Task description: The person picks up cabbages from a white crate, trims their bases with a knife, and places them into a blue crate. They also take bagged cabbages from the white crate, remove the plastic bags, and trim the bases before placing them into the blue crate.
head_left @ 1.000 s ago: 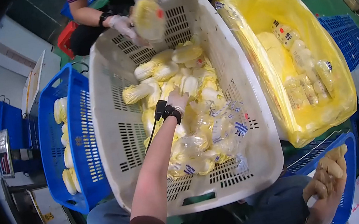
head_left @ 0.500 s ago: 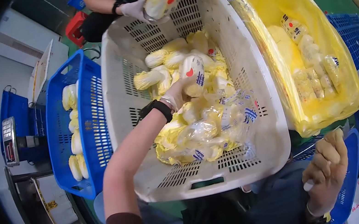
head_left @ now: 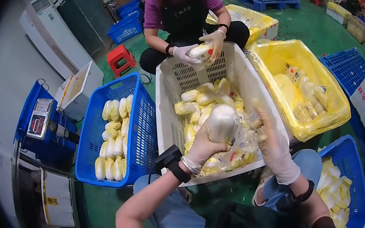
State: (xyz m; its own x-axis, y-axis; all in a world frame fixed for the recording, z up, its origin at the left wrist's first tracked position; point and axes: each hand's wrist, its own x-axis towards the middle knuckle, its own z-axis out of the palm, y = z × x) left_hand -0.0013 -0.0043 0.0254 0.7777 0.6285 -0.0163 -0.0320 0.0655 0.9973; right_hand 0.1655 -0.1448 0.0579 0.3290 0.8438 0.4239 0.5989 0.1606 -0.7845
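Observation:
My gloved left hand [head_left: 204, 148] is closed round a napa cabbage [head_left: 222, 123], its white base turned up toward me, above the near part of the large white crate [head_left: 166, 130]. To its right, my gloved right hand [head_left: 277, 152] is open, fingers stretched out, apart from the cabbage. Below both hands, loose napa cabbages [head_left: 187, 108] and printed clear plastic bags [head_left: 243, 140] lie in the crate. Across the crate, a co-worker's gloved hands [head_left: 215, 43] hold another cabbage [head_left: 202, 52] in a printed bag.
On the left stands a blue basket [head_left: 142, 115] with rows of cabbages. A box with yellow plastic lining [head_left: 335, 112] on the right holds bagged cabbages. Leaves lie in a blue basket [head_left: 355, 182] at lower right. A scale [head_left: 41, 117] and red stool [head_left: 121, 59] are farther left.
My left hand has lifted the cabbage toward me from the pile. My right hand has moved left to beside it, its fingers straightening. The view has tilted up, showing more of the room.

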